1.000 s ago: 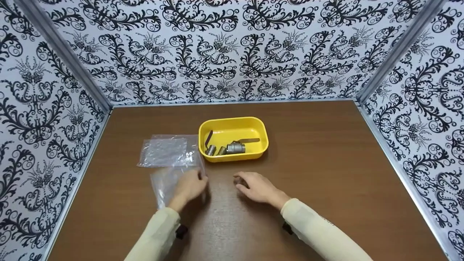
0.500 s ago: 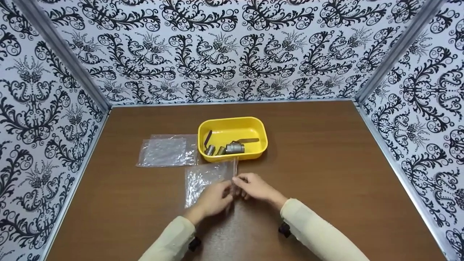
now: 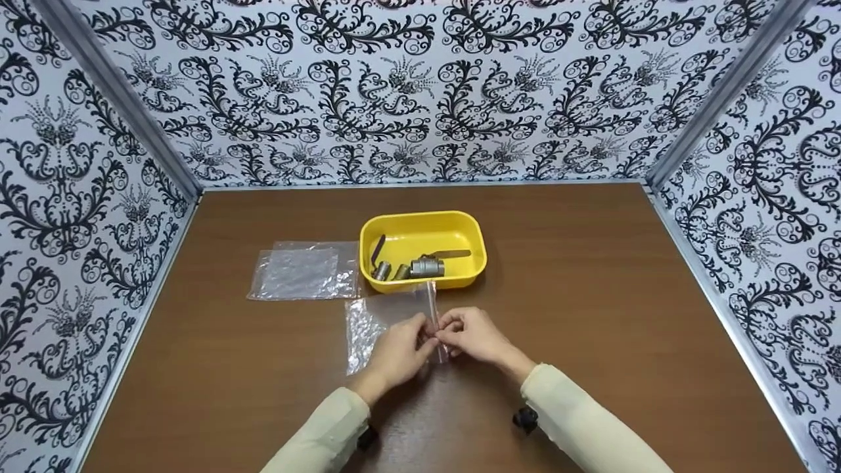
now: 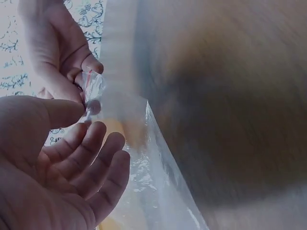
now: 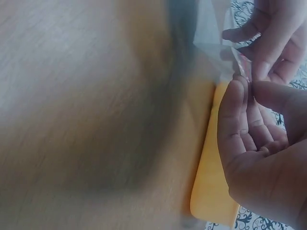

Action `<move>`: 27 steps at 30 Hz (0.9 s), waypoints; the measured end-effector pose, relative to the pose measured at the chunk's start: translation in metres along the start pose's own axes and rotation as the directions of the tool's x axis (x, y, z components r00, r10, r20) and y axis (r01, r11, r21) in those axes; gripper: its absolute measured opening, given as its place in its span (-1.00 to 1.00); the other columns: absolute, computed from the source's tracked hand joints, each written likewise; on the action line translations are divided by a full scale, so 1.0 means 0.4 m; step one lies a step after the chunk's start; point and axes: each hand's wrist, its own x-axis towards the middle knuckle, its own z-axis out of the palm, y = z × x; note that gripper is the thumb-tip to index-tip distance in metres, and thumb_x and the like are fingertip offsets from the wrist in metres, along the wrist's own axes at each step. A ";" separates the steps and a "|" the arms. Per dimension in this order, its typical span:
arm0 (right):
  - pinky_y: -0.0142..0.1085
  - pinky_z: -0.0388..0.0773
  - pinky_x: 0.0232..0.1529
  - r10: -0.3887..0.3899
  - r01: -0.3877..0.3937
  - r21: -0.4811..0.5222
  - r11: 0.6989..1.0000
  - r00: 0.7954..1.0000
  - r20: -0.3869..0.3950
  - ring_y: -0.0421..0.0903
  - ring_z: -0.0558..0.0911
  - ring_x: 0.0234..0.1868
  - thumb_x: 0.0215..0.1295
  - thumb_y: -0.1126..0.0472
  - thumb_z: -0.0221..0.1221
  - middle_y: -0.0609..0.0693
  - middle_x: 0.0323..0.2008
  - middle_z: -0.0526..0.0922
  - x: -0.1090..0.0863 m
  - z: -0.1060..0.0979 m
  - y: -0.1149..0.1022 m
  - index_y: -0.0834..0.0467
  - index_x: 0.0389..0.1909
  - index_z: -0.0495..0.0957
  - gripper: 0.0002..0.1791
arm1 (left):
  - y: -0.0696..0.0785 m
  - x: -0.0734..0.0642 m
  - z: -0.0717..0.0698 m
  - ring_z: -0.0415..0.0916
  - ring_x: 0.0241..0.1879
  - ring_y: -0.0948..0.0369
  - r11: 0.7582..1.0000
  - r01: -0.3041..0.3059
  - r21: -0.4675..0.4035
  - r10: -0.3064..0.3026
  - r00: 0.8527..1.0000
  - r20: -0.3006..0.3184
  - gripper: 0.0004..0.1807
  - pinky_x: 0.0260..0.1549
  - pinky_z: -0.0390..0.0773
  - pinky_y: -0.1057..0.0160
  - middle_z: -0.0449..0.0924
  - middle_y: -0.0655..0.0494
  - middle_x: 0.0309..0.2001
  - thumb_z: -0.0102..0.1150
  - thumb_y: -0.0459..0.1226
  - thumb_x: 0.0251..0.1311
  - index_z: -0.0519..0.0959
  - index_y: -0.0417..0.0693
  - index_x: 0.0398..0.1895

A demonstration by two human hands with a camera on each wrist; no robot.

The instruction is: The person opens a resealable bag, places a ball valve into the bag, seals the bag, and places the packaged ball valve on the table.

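A clear zip-lock bag (image 3: 368,328) is held between both hands in front of the yellow tray, its red-lined zip edge turned to the right. My left hand (image 3: 399,351) pinches the bag near that edge with thumb and forefinger; in the left wrist view its other fingers (image 4: 115,172) curl loosely beside the film. From the other side, my right hand (image 3: 478,336) pinches the zip edge between thumb and fingertips. The right wrist view shows the bag's red strip (image 5: 243,64) right at the fingertips of both hands. The bag looks flat.
The yellow tray (image 3: 420,284) stands just beyond the hands. Inside lie a larger metal ball valve (image 3: 427,267) with a lever, a smaller dark-handled valve (image 3: 382,270) and a short metal fitting (image 3: 403,272). More clear bags (image 3: 295,272) lie left of the tray on the brown table (image 3: 591,295).
My left hand has carried the bag rightward from the left of the table to in front of the tray. My right hand, earlier apart from it, now pinches its zip edge.
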 end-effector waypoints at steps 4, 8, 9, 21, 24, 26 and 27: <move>-0.29 0.64 -0.50 0.026 -0.026 0.060 0.998 1.000 -0.004 -0.18 0.61 -0.58 0.22 0.32 0.27 0.10 -0.47 0.66 -0.007 -0.011 -0.006 0.30 -0.32 0.55 -0.88 | 0.001 0.003 0.002 0.62 -0.32 0.15 0.999 -0.034 -0.018 0.034 0.998 0.045 -0.92 -0.27 0.59 0.19 0.67 0.10 -0.31 0.16 -0.21 0.29 0.52 0.00 -0.24; -0.24 0.67 -0.44 0.028 -0.027 0.086 0.996 1.000 0.000 -0.08 0.67 -0.53 0.29 0.27 0.22 0.15 -0.41 0.67 -0.013 -0.015 -0.010 0.30 -0.26 0.57 -0.86 | 0.004 0.003 0.001 0.61 -0.32 0.13 0.999 -0.040 -0.001 0.040 0.996 0.078 -0.86 -0.27 0.58 0.14 0.64 0.10 -0.35 0.07 -0.15 0.36 0.51 -0.01 -0.26; -0.22 0.68 -0.42 0.025 -0.025 0.087 0.996 1.000 -0.001 -0.04 0.69 -0.50 0.30 0.27 0.21 0.16 -0.40 0.68 -0.014 -0.015 -0.010 0.30 -0.25 0.58 -0.86 | 0.005 0.004 0.001 0.59 -0.35 0.14 1.000 -0.030 0.000 0.029 0.996 0.080 -0.84 -0.29 0.56 0.15 0.62 0.12 -0.38 0.06 -0.12 0.37 0.51 0.01 -0.28; -0.39 0.55 -0.37 -0.058 0.058 -0.057 0.997 0.998 -0.006 -0.14 0.57 -0.41 0.22 0.36 0.22 0.10 -0.35 0.64 -0.020 -0.007 -0.003 0.22 -0.25 0.57 -0.90 | 0.009 0.017 0.003 0.55 -0.49 0.21 1.000 -0.007 0.020 0.007 0.999 0.032 -0.86 -0.42 0.51 0.24 0.65 0.13 -0.51 0.15 -0.23 0.24 0.64 -0.02 -0.43; -0.43 0.54 -0.36 -0.062 0.063 -0.077 0.995 0.998 0.003 -0.14 0.58 -0.39 0.18 0.37 0.25 0.07 -0.35 0.64 -0.022 -0.006 -0.004 0.21 -0.25 0.55 -0.86 | 0.007 0.020 0.001 0.47 -0.54 0.26 1.000 0.009 0.007 -0.009 0.999 0.045 -0.91 -0.47 0.47 0.29 0.61 0.16 -0.55 0.18 -0.27 0.16 0.62 -0.04 -0.47; -0.43 0.54 -0.35 -0.072 0.071 -0.094 0.993 0.997 -0.002 -0.13 0.58 -0.38 0.16 0.36 0.28 0.06 -0.36 0.64 -0.023 -0.006 -0.006 0.20 -0.26 0.54 -0.85 | 0.006 0.020 -0.001 0.44 -0.54 0.29 1.000 0.012 0.002 -0.012 0.998 0.055 -0.94 -0.48 0.44 0.31 0.60 0.19 -0.56 0.21 -0.29 0.10 0.62 -0.05 -0.47; -0.42 0.54 -0.35 -0.076 0.075 -0.105 0.992 0.997 -0.006 -0.12 0.59 -0.38 0.16 0.36 0.28 0.06 -0.36 0.65 -0.024 -0.005 -0.007 0.20 -0.27 0.53 -0.85 | 0.006 0.021 -0.002 0.44 -0.54 0.29 1.000 0.012 0.001 -0.012 0.998 0.060 -0.95 -0.48 0.43 0.31 0.60 0.19 -0.56 0.22 -0.29 0.08 0.62 -0.06 -0.47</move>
